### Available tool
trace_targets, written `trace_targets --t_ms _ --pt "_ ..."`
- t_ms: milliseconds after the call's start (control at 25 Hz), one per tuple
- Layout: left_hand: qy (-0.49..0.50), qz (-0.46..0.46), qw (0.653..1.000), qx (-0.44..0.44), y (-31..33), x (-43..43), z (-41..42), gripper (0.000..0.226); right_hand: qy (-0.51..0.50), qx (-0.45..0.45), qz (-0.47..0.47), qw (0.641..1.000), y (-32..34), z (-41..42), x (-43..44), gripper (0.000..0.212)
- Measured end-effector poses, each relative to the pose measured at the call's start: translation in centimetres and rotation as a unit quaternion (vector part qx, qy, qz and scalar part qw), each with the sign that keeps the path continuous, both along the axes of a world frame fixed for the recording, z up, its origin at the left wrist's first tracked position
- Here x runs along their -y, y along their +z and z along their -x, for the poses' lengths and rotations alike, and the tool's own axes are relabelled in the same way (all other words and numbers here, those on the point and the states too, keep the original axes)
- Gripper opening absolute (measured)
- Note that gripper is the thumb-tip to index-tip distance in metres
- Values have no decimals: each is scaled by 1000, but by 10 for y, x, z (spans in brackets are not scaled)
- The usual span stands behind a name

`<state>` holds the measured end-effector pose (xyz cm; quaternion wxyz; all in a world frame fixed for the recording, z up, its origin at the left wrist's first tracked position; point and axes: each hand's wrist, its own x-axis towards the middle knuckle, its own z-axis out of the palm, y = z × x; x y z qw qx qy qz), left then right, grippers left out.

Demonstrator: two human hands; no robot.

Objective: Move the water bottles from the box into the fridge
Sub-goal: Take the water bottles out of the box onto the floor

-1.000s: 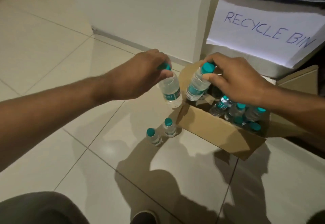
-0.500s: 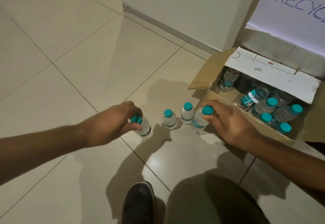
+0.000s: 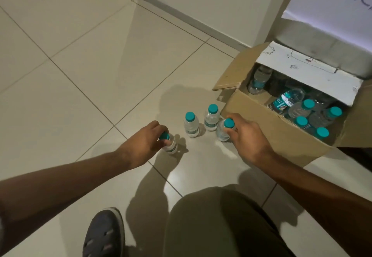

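Both bottles now stand on floor [image 3: 80, 75], each hand's grip at caps.

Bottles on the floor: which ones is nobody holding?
The two middle ones: the bottle and its neighbour nearer the box. The outer two are held at the cap by the left hand and right hand.

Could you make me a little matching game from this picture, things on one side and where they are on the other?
Things:
1. left hand
2. right hand
3. cardboard box
4. shoe

Places or states:
A. holds several teal-capped bottles inside
B. grips the bottle nearest the box
C. at the bottom edge, on the tile
D. grips the bottle farthest from the box

Pairs: 1-D, 2-B, 3-A, 4-C
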<state>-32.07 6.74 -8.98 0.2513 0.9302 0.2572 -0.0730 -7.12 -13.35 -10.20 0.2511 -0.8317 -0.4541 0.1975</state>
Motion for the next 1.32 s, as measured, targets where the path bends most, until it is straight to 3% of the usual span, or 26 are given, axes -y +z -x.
trace_targets --t_ms 240,440,560,680,880,1000,1160,1240,1320 --pt "-14 -8 1000 -23 -7 -13 -12 32 15 -5 15 1000 -3 8 -12 39" --pt "-89 -35 995 -39 -1 -28 -13 38 1 -7 27 1000 -8 -1 -15 38" --pt "-105 -106 985 -88 11 -28 -17 51 11 -25 40 999 -5 -4 -13 46" --pt "-97 -191 977 -10 32 -32 -34 50 -6 -23 26 999 8 -5 -5 49" --pt "-132 -121 967 182 58 -11 -113 34 -119 103 -61 986 43 -24 33 38" --pt "-163 -60 960 220 59 23 -181 31 -205 117 -2 972 64 -66 52 36" --pt "-200 15 959 198 46 75 -261 42 -254 110 119 953 81 -110 89 21" --pt "-227 19 961 156 37 102 -288 48 -228 112 220 942 84 -116 104 15" --pt "-252 21 961 117 28 124 -307 52 -173 123 294 932 82 -120 107 21"
